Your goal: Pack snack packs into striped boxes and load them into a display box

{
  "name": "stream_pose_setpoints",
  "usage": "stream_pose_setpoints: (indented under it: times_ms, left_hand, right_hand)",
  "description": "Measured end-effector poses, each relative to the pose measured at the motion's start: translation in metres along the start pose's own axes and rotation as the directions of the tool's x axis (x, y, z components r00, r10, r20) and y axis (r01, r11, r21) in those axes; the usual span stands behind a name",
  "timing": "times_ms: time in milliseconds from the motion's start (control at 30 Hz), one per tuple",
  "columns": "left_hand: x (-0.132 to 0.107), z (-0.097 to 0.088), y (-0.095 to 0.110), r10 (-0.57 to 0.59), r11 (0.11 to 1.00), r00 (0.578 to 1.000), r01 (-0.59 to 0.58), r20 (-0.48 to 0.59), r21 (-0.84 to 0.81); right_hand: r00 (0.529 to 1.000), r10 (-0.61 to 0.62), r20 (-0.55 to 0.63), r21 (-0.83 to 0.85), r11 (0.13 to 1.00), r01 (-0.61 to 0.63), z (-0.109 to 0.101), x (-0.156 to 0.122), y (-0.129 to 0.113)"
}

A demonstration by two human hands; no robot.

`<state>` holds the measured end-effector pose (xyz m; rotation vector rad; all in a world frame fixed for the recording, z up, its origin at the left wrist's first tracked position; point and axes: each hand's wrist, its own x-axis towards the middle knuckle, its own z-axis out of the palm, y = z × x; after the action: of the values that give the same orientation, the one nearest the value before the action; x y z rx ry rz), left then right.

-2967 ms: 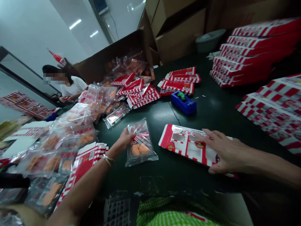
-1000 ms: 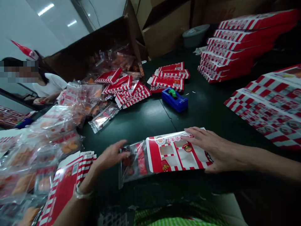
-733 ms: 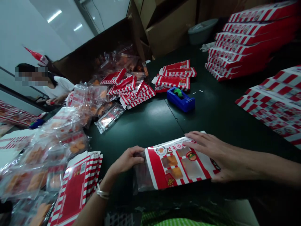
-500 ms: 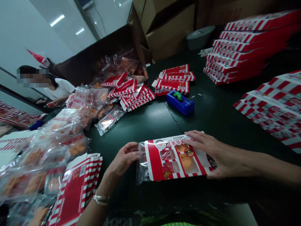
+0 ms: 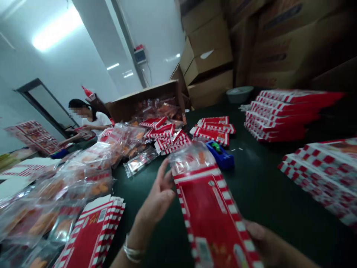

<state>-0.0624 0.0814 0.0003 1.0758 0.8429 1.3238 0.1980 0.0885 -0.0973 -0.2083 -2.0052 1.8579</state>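
A red-and-white striped toy food box (image 5: 208, 212) is raised and tilted before me, its red back side facing me. From its far end sticks a clear plastic bag (image 5: 192, 158) with orange-brown pieces in it. My right hand (image 5: 259, 234) is closed on the box's lower right edge; the box hides part of its fingers. My left hand (image 5: 157, 197) is beside the box's far left edge, fingers apart and slightly blurred. Whether its fingertips touch the bag, I cannot tell. Just beyond the bag is a blue tape dispenser (image 5: 221, 156) with a green core.
Flat striped boxes (image 5: 92, 230) are stacked at left, beside a heap of bagged toy food (image 5: 69, 182). Filled boxes stand in stacks (image 5: 273, 115) at right. Behind are an open carton (image 5: 145, 93) and a grey basin (image 5: 239, 95). A co-worker (image 5: 96, 121) sits at far left.
The box has been turned from its windowed front to its red back, lifted and swung so the bag end points away. My left hand has come off the bag's near end. The view has tilted up.
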Motion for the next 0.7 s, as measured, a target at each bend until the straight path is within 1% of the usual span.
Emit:
stream_pose_setpoints:
  times_ms: [33,100,133,167,200,233,300,333,367,400,433,467,500,533,567,600,667,700]
  left_hand:
    - [-0.004,0.009,-0.013,-0.068,0.997,0.998,0.068,0.009,-0.035]
    - [-0.015,0.021,-0.038,-0.221,0.973,0.974,0.218,-0.041,-0.072]
    - [-0.022,0.023,-0.048,-0.281,0.958,0.957,0.275,-0.067,-0.08]
    - [-0.027,0.023,-0.054,-0.307,0.95,0.948,0.299,-0.088,-0.092]
    - [-0.032,0.021,-0.058,-0.305,0.95,0.948,0.295,-0.097,-0.106]
    - [-0.034,0.018,-0.059,-0.288,0.954,0.953,0.276,-0.092,-0.119]
    - [-0.03,0.009,-0.058,-0.248,0.963,0.968,0.24,-0.051,-0.121]
    - [-0.027,0.006,-0.057,-0.24,0.967,0.971,0.238,-0.012,-0.094]
    - [-0.022,0.003,-0.057,-0.244,0.968,0.969,0.245,0.032,-0.046]
    - [-0.018,0.001,-0.057,-0.254,0.967,0.965,0.254,0.068,0.016]
    - [-0.015,-0.001,-0.059,-0.259,0.965,0.962,0.253,0.087,0.075]
    - [-0.012,-0.003,-0.061,-0.26,0.961,0.961,0.248,0.097,0.123]
    - [-0.009,-0.005,-0.063,-0.26,0.957,0.96,0.243,0.102,0.16]
    - [-0.008,-0.006,-0.065,-0.264,0.953,0.959,0.242,0.105,0.183]
    - [-0.007,-0.008,-0.066,-0.273,0.948,0.955,0.247,0.115,0.199]
    - [-0.006,-0.008,-0.066,-0.288,0.943,0.948,0.256,0.133,0.214]
    - [-0.004,-0.008,-0.062,-0.32,0.93,0.928,0.269,0.192,0.252]
    - [-0.003,-0.007,-0.059,-0.341,0.92,0.908,0.268,0.244,0.286]
  right_hand:
    - [1.0,0.019,-0.02,0.189,0.982,-0.015,0.008,-0.003,0.009]
    - [0.994,0.084,-0.071,0.468,0.883,-0.041,0.02,-0.013,0.017]
    - [0.985,0.125,-0.118,0.518,0.854,-0.046,0.023,-0.018,0.016]
    - [0.972,0.161,-0.169,0.534,0.844,-0.047,0.025,-0.023,0.011]
    - [0.957,0.197,-0.214,0.538,0.841,-0.052,0.025,-0.026,0.004]
    - [0.945,0.228,-0.235,0.543,0.837,-0.067,0.025,-0.027,-0.003]
    - [0.943,0.275,-0.186,0.559,0.819,-0.128,0.021,-0.026,-0.013]
    - [0.945,0.294,-0.145,0.564,0.809,-0.165,0.018,-0.023,-0.015]
    - [0.941,0.314,-0.127,0.561,0.805,-0.193,0.016,-0.021,-0.016]
    - [0.927,0.337,-0.163,0.54,0.817,-0.202,0.014,-0.018,-0.015]
    - [0.898,0.356,-0.259,0.5,0.845,-0.191,0.012,-0.016,-0.014]
    - [0.848,0.355,-0.393,0.435,0.885,-0.168,0.009,-0.014,-0.014]
    - [0.784,0.325,-0.53,0.346,0.926,-0.15,0.005,-0.012,-0.014]
    - [0.725,0.275,-0.632,0.244,0.958,-0.15,0.0,-0.011,-0.015]
    - [0.692,0.226,-0.686,0.15,0.974,-0.17,-0.005,-0.01,-0.018]
    - [0.69,0.2,-0.695,0.078,0.976,-0.203,-0.01,-0.01,-0.022]
    - [0.744,0.206,-0.636,-0.021,0.959,-0.284,-0.021,-0.01,-0.034]
    - [0.775,0.217,-0.594,-0.073,0.945,-0.32,-0.026,-0.01,-0.04]
